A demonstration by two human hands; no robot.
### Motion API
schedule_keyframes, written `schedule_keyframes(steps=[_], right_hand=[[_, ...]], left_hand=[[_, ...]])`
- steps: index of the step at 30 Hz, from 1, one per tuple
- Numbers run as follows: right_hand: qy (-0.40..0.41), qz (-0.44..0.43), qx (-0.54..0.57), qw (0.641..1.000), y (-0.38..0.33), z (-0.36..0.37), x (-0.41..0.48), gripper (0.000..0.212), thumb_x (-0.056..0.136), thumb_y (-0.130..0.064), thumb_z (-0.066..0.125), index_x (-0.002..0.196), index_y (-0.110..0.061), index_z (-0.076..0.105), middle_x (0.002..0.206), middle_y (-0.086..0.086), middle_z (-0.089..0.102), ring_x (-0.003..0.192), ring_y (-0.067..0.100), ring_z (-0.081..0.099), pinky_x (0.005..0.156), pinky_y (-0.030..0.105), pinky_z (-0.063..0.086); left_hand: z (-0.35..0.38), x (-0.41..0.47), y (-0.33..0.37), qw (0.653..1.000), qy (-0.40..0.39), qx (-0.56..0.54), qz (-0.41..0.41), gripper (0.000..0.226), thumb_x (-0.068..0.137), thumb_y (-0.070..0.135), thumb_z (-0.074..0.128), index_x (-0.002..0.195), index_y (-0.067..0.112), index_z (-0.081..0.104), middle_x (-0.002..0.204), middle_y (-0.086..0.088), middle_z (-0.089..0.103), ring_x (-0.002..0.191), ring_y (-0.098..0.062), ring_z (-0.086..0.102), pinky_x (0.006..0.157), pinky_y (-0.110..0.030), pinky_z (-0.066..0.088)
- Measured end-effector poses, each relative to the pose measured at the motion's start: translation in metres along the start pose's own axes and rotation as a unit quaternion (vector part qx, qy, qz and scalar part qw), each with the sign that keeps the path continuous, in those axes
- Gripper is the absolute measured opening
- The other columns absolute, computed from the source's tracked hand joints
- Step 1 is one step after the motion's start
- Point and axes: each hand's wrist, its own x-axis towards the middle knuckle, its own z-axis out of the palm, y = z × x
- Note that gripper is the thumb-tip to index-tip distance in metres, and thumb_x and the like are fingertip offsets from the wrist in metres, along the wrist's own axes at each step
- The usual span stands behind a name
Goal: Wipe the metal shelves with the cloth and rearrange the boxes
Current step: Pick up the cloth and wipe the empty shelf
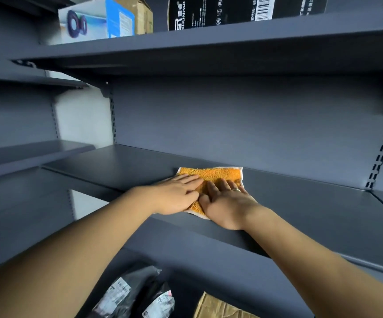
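1. One orange cloth [211, 174] lies flat on the middle shelf [300, 203], near its front edge.
2. Your left hand [174, 196] and right hand [227, 203] press it side by side, fingers straight and close together.
3. A black box [231, 10] stands on the upper shelf [231, 44].

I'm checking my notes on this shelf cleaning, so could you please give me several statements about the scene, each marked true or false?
1. The left hand and right hand both press flat on the orange terry cloth. True.
2. The cloth lies on the floor. False: it lies on the middle grey metal shelf.
3. The right hand wears a ring. True.
4. The grey plastic-wrapped parcels sit above the cloth. False: they lie below it.
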Motion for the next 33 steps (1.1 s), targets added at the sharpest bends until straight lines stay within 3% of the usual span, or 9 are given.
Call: schedule_keyframes(steps=[8, 12, 16, 18, 19, 22, 25, 28, 33], right_hand=[[0.019, -0.016, -0.002, 1.0, 0.006, 0.008, 0.011, 0.075, 0.1, -0.063, 0.004, 0.163, -0.023, -0.002, 0.17, 0.01, -0.005, 0.157, 0.031, -0.007, 0.127, 0.05, -0.001], [0.021, -0.026, -0.031, 0.999, 0.009, 0.01, 0.014, 0.11, 0.068, -0.076, -0.017, 0.163, -0.025, 0.007, 0.171, 0.008, -0.002, 0.157, 0.03, -0.006, 0.126, 0.051, 0.001], [0.014, 0.017, -0.015, 1.0, 0.0, 0.003, 0.007, 0.114, 0.065, -0.086, -0.017, 0.163, -0.031, 0.003, 0.171, 0.002, -0.006, 0.157, 0.023, -0.011, 0.127, 0.047, -0.001], [-0.004, 0.024, -0.037, 0.999, -0.005, -0.001, 0.005, 0.14, 0.045, -0.096, -0.03, 0.163, -0.029, 0.005, 0.17, 0.004, -0.008, 0.157, 0.025, -0.012, 0.127, 0.049, 0.0], [-0.017, 0.032, -0.05, 0.998, -0.01, -0.003, 0.004, 0.14, 0.047, -0.095, -0.031, 0.163, -0.026, 0.006, 0.17, 0.004, -0.008, 0.156, 0.026, -0.013, 0.127, 0.05, 0.0], [-0.018, 0.072, -0.053, 0.996, -0.036, -0.003, 0.005, 0.079, 0.098, -0.066, -0.004, 0.163, -0.022, 0.006, 0.17, 0.005, -0.007, 0.156, 0.028, -0.013, 0.127, 0.051, 0.0], [-0.013, 0.102, -0.042, 0.994, -0.062, 0.0, 0.019, 0.098, 0.084, -0.082, -0.011, 0.163, -0.025, -0.001, 0.171, 0.005, -0.007, 0.156, 0.024, -0.013, 0.127, 0.048, 0.0], [-0.015, 0.12, -0.034, 0.992, -0.084, 0.001, 0.035, 0.085, 0.093, -0.075, -0.004, 0.163, -0.026, -0.005, 0.17, 0.003, -0.01, 0.156, 0.022, -0.014, 0.127, 0.045, -0.001], [0.005, 0.105, -0.031, 0.994, -0.101, 0.004, 0.048, 0.098, 0.083, -0.084, -0.009, 0.163, -0.028, 0.001, 0.171, -0.003, -0.006, 0.156, 0.015, -0.011, 0.127, 0.04, -0.002]], left_hand=[[0.0, 0.004, -0.007, 1.0, -0.005, 0.007, 0.017, 0.056, 0.107, 0.04, 0.018, 0.161, 0.035, 0.003, 0.167, 0.017, -0.007, 0.153, -0.002, -0.011, 0.126, -0.034, -0.003], [-0.006, 0.009, -0.013, 0.998, -0.024, 0.015, 0.05, 0.058, 0.106, 0.044, 0.018, 0.161, 0.034, 0.001, 0.167, 0.017, -0.009, 0.152, -0.002, -0.013, 0.126, -0.034, -0.003], [-0.01, 0.02, -0.027, 0.995, -0.035, 0.007, 0.093, 0.06, 0.105, 0.048, 0.018, 0.16, 0.035, 0.0, 0.166, 0.019, -0.01, 0.151, -0.001, -0.014, 0.126, -0.035, -0.004], [-0.009, 0.026, -0.032, 0.993, -0.034, 0.013, 0.114, 0.061, 0.104, 0.051, 0.017, 0.16, 0.034, -0.001, 0.167, 0.017, -0.011, 0.152, -0.003, -0.014, 0.127, -0.037, -0.003], [-0.01, 0.027, -0.035, 0.992, -0.035, 0.017, 0.122, 0.062, 0.104, 0.052, 0.016, 0.16, 0.034, -0.001, 0.167, 0.017, -0.012, 0.153, -0.005, -0.014, 0.127, -0.038, -0.003], [-0.011, 0.025, -0.052, 0.989, -0.037, 0.017, 0.143, 0.063, 0.103, 0.054, 0.014, 0.161, 0.035, -0.002, 0.167, 0.016, -0.013, 0.153, -0.006, -0.015, 0.126, -0.039, -0.002], [-0.017, 0.024, -0.082, 0.985, -0.04, 0.021, 0.164, 0.063, 0.103, 0.055, 0.013, 0.16, 0.035, -0.004, 0.167, 0.015, -0.015, 0.153, -0.008, -0.016, 0.127, -0.042, -0.002], [-0.024, 0.023, -0.109, 0.983, -0.049, 0.023, 0.177, 0.063, 0.103, 0.056, 0.012, 0.16, 0.034, -0.007, 0.166, 0.013, -0.017, 0.153, -0.011, -0.018, 0.126, -0.045, -0.002], [-0.027, 0.023, -0.134, 0.98, -0.047, 0.025, 0.189, 0.064, 0.103, 0.058, 0.009, 0.159, 0.033, -0.01, 0.166, 0.012, -0.019, 0.153, -0.013, -0.019, 0.126, -0.047, -0.001]])
